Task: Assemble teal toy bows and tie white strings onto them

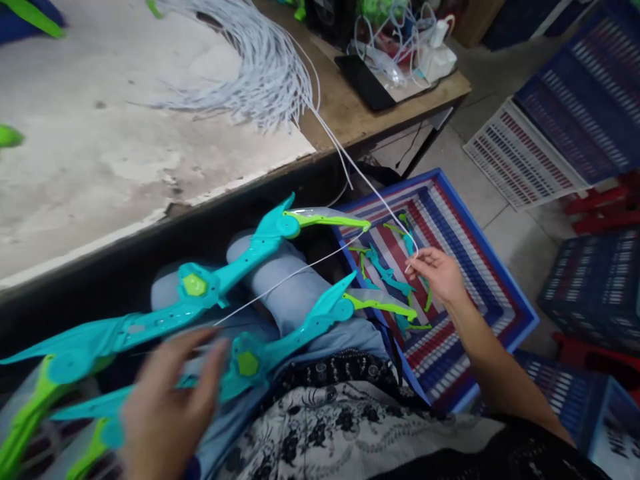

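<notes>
The white cord [379, 193] is pinched near its end in the right hand [439, 275], a close grip that should best steer so limp a strand; well apart, the left hand [173, 400] is too blurred to tell whether it grips the thin string [299, 270] reaching it from the upper bow [249, 259]. Between the hands, that bow is glossy, angular turquoise plastic with lime limbs; beyond them fans a silky cord bundle [273, 73], and beneath the right hand sits a slatted basket [480, 248].
</notes>
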Tool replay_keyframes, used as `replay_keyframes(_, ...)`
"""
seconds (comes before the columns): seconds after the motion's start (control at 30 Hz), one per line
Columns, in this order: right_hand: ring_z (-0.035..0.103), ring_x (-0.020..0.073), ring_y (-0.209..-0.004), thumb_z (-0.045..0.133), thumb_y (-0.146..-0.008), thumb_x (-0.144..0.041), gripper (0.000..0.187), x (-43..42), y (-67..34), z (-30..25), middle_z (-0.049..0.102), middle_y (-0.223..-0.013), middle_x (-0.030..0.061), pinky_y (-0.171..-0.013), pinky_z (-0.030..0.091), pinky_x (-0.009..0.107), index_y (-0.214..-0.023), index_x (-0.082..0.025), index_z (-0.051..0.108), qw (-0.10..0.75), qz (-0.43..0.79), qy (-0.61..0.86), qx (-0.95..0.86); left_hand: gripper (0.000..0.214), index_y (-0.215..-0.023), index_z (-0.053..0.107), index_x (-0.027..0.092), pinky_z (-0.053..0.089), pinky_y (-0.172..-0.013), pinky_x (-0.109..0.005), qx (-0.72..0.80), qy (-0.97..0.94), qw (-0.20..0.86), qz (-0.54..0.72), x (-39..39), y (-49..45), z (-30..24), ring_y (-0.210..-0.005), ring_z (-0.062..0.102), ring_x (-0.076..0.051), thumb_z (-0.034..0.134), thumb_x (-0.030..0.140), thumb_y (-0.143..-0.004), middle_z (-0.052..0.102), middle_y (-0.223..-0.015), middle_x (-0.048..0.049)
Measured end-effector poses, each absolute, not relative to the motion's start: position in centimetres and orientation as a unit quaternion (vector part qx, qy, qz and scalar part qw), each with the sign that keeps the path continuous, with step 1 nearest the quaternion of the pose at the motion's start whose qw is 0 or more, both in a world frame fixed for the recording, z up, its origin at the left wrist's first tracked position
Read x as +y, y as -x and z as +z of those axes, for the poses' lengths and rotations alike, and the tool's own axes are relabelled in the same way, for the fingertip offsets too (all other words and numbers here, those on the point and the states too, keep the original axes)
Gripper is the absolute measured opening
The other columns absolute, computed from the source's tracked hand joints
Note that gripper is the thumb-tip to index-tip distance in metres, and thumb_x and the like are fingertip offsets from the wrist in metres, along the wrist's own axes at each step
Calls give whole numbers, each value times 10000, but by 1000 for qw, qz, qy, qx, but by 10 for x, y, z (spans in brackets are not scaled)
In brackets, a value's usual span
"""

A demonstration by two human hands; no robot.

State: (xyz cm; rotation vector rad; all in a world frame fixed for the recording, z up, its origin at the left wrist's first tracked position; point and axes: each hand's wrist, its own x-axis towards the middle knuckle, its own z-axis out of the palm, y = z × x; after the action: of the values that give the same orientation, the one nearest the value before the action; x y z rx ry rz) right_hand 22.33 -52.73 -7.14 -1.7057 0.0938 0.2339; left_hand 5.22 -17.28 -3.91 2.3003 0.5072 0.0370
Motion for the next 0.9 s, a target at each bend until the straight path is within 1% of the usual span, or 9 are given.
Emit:
replay_keyframes(0.07,632,144,-554,786,-677,-417,291,-546,-189,-68,666,-618,3,-537,548,277,-770,-180,646,628,104,769,61,201,-891,702,290,510,-826,-334,106,-848,503,-124,-222,-69,-50,-898,637,-236,594,431,-797,712,-953,-9)
replay_keyframes(0.13,649,156,-562,777,-691,-427,285,-558,-155,-74,671,-619,6,-562,574,296,-781,-183,661,603,86,789,81,212,-873,717,235,508,-861,-345,40,-729,612,-302,-274,-87,-67,-911,641,-234,619,400,-782,711,-958,-50)
replay_keyframes(0.17,657,162,-569,770,-699,-433,283,-563,-140,-79,677,-627,8,-575,584,305,-785,-185,665,595,71,795,93,216,-902,714,214,524,-814,-335,46,-664,647,-372,-298,-94,-77,-881,645,-224,643,369,-771,707,-952,-65)
replay_keyframes(0.23,671,172,-585,752,-718,-440,273,-567,-115,-93,688,-644,12,-596,597,319,-787,-191,667,589,35,799,118,233,-961,692,172,536,-711,-295,117,-546,695,-452,-337,-106,-98,-806,647,-191,669,287,-760,691,-915,-78)
replay_keyframes(0.3,681,179,-608,731,-740,-438,256,-567,-97,-107,698,-666,16,-611,602,328,-792,-195,668,587,-4,798,138,192,-943,672,134,524,-666,-254,184,-474,716,-479,-364,-114,-116,-748,641,-155,666,185,-758,668,-852,-71)
replay_keyframes(0.37,686,181,-636,702,-772,-423,234,-564,-86,-118,706,-693,23,-627,597,328,-812,-194,675,578,-35,802,147,96,-848,658,106,507,-649,-232,208,-447,721,-487,-383,-121,-128,-701,632,-131,638,95,-754,643,-779,-56)
replay_keyframes(0.47,685,180,-664,665,-809,-390,203,-561,-80,-129,712,-723,30,-653,580,323,-835,-189,683,555,-55,818,142,69,-727,630,92,480,-611,-220,211,-442,721,-491,-400,-127,-138,-641,614,-116,596,42,-760,623,-719,-48)
replay_keyframes(0.73,678,185,-786,613,-863,-289,101,-556,-76,-139,722,-831,36,-772,560,354,-825,-224,679,483,-122,865,60,49,-725,657,93,450,-602,-205,205,-419,738,-488,-410,-128,-145,-615,593,-98,642,99,-771,649,-720,-52)
replay_keyframes(0.9,681,193,-825,555,-893,-244,133,-553,-76,-139,724,-857,44,-794,557,374,-849,-237,680,432,-158,888,9,66,-734,667,98,446,-596,-198,200,-407,749,-483,-409,-127,-147,-614,592,-96,700,152,-753,655,-714,-48)
